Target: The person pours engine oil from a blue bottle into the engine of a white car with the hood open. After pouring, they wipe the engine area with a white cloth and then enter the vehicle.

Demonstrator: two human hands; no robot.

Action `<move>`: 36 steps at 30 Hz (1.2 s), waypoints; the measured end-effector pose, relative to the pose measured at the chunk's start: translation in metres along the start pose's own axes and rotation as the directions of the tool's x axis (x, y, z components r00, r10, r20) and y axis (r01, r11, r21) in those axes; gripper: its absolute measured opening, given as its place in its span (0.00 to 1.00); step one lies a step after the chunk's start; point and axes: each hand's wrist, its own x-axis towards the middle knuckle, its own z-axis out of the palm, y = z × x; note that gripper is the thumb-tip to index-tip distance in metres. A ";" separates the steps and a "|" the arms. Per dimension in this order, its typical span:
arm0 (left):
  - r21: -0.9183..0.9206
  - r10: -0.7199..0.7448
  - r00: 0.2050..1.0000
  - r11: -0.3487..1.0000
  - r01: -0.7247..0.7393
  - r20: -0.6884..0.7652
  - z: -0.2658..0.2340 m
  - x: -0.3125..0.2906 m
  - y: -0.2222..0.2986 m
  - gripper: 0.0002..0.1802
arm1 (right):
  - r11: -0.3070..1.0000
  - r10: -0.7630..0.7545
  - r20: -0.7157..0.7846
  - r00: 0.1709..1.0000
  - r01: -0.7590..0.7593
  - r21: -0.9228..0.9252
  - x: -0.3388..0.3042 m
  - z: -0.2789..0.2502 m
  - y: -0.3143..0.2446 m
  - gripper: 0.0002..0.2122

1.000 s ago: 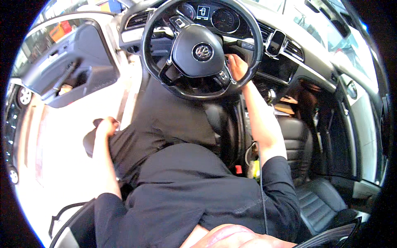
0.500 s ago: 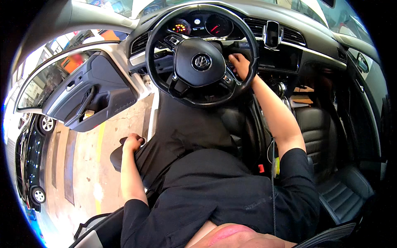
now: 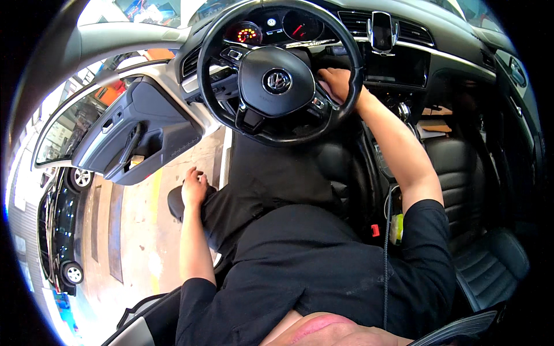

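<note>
I sit in a car's driver seat behind a black steering wheel (image 3: 277,138). My right hand (image 3: 339,84) reaches past the wheel's right side to the steering column, just below a stalk (image 3: 337,51). Its fingers are curled, and the wheel hides their tips, so I cannot make out what they grip. Beside my left knee, my left hand (image 3: 194,183) is held over the door opening with its fingers loosely apart and nothing in it. The instrument cluster (image 3: 274,29) shows several lit orange and red warning lights.
The driver's door (image 3: 133,130) stands wide open on the left, over a concrete floor (image 3: 153,230). A black car (image 3: 60,230) is parked beyond. A phone (image 3: 381,39) sits in a dash holder above a dark screen (image 3: 398,70). The gear lever (image 3: 402,109) is beside my right forearm.
My left hand has lifted forward from my knee, and its fingers have spread. My right hand stays at the column, its fingers now more hidden. The whole view has shifted slightly.
</note>
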 end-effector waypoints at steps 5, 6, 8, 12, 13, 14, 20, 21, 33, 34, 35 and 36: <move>0.079 0.148 0.985 0.987 -0.141 -0.091 -0.017 -0.014 0.032 0.20 | 0.998 0.064 0.117 0.991 -0.065 0.003 0.015 -0.009 0.003 0.15; 0.139 0.196 0.972 0.974 -0.178 -0.129 -0.020 -0.017 0.037 0.21 | 0.996 0.074 0.135 0.988 -0.080 0.034 0.015 -0.009 0.005 0.16; 0.076 0.102 0.976 0.993 -0.089 -0.193 -0.019 -0.027 0.024 0.27 | 0.994 0.065 0.142 0.988 -0.078 0.082 0.016 -0.007 0.005 0.16; -0.200 -0.444 0.892 0.869 0.453 0.089 -0.009 -0.079 -0.049 0.36 | 0.976 0.095 0.069 0.993 -0.106 0.190 0.013 -0.002 0.002 0.14; -0.372 -0.577 0.747 0.648 0.665 0.330 -0.010 -0.101 -0.061 0.39 | 0.984 0.082 0.062 0.995 -0.091 0.152 0.012 -0.003 0.002 0.14; -0.392 -0.603 0.642 0.508 0.767 0.474 -0.013 -0.121 -0.076 0.36 | 0.978 0.095 0.064 0.993 -0.105 0.182 0.013 -0.001 0.001 0.14; -0.160 -0.449 0.510 0.615 0.772 0.733 -0.027 -0.196 0.008 0.28 | 0.970 0.117 0.003 0.993 -0.115 0.215 0.010 0.015 0.018 0.12; -0.256 -0.379 0.400 0.377 0.890 0.834 -0.022 -0.197 -0.010 0.30 | 0.962 0.113 0.045 0.993 -0.120 0.244 0.015 0.019 0.023 0.12; -0.311 -0.311 0.344 0.151 0.938 0.886 -0.062 -0.215 0.038 0.23 | 0.907 0.144 0.112 0.983 -0.177 0.382 -0.005 0.012 0.028 0.18; -0.321 -0.325 0.356 0.156 0.934 0.876 -0.064 -0.218 0.042 0.23 | 0.894 0.154 0.082 0.985 -0.174 0.412 -0.008 0.009 0.021 0.17; -0.332 -0.339 0.368 0.162 0.929 0.866 -0.065 -0.220 0.045 0.23 | 0.881 0.163 0.053 0.985 -0.170 0.442 -0.011 0.006 0.015 0.16; -0.360 -0.347 0.399 0.174 0.917 0.849 -0.062 -0.226 0.042 0.23 | 0.889 0.146 0.174 0.974 -0.207 0.408 -0.010 0.000 0.014 0.22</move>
